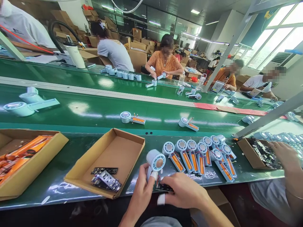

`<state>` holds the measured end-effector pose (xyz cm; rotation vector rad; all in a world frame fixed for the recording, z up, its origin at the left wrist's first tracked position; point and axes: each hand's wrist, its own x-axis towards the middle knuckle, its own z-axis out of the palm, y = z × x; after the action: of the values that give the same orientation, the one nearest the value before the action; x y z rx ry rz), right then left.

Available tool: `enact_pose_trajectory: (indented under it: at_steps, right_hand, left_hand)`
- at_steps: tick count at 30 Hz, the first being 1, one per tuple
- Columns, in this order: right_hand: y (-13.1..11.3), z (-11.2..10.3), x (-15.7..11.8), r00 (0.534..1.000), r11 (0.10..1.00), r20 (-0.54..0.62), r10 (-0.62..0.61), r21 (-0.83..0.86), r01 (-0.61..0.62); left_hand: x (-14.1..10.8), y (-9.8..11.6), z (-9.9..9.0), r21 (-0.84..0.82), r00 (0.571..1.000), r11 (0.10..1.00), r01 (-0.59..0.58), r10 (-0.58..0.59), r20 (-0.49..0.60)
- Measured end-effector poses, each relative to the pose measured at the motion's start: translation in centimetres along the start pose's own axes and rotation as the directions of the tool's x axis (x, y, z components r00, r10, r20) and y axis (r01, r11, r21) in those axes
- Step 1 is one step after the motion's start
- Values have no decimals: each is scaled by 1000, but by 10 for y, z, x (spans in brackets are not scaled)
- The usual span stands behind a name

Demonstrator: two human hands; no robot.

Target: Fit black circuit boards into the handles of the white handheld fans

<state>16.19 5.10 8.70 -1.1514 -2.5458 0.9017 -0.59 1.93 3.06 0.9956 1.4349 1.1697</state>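
Observation:
My left hand [143, 184] is closed round a light blue handheld fan [154, 159], its round head up and facing right. In my right hand [183, 190] is a dark circuit board [165, 187], held close against the fan's handle; thin wires show between the two hands. White covers sit on the left thumb and a right finger. To the right lie several fan bodies [191, 146] with orange batteries in their open handles. On the left, a shallow cardboard tray [82, 157] holds a few circuit boards [107, 181].
A cardboard box [50, 151] of orange batteries [30, 151] stands at far left. At right, a co-worker's hand [284, 154] reaches over a box [247, 153] of boards. Fans [125, 117] lie on the green belt [99, 110]. A slanted metal post [267, 110] rises at right. Several people sit opposite.

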Motion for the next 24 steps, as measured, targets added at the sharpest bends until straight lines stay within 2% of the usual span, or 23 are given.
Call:
enact_pose_trajectory:
  at_steps: [2, 4, 6, 8, 12, 17, 20, 22, 24]
  right_hand:
    - [-3, 1, 2, 996, 988, 60, -59, 149, 50]
    - [-1, 8, 6, 995, 920, 101, -19, 390, -22]
    - [3, 21, 10, 988, 760, 135, 73, 634, -143]
    - [7, 34, 12, 981, 604, 100, 167, 776, -181]
    - [10, 56, 13, 960, 482, -25, 280, 868, -118]
    - [8, 64, 11, 939, 295, -9, 344, 950, -99]
    - [6, 63, 9, 926, 289, -36, 377, 954, -81]
    - [4, 61, 6, 910, 331, -71, 409, 941, -75]
    - [0, 59, -1, 885, 415, -149, 442, 908, -54]
  left_hand:
    - [2, 2, -2, -24, 999, 1000, 20, -19, 38]
    - [4, 1, -3, -47, 997, 998, 40, -37, 62]
    - [6, -1, -5, -107, 995, 992, 61, -52, 81]
    - [8, -5, -6, -219, 990, 971, 98, -72, 122]
    - [7, -15, -4, -394, 966, 903, 171, -75, 249]
    - [3, -18, 3, -309, 961, 947, 92, -4, 275]
    - [2, -14, 5, -190, 973, 980, 56, -11, 230]
    - [2, -12, 5, -102, 987, 994, 24, -8, 162]
    - [2, -10, 4, -24, 996, 1000, 19, -16, 93]
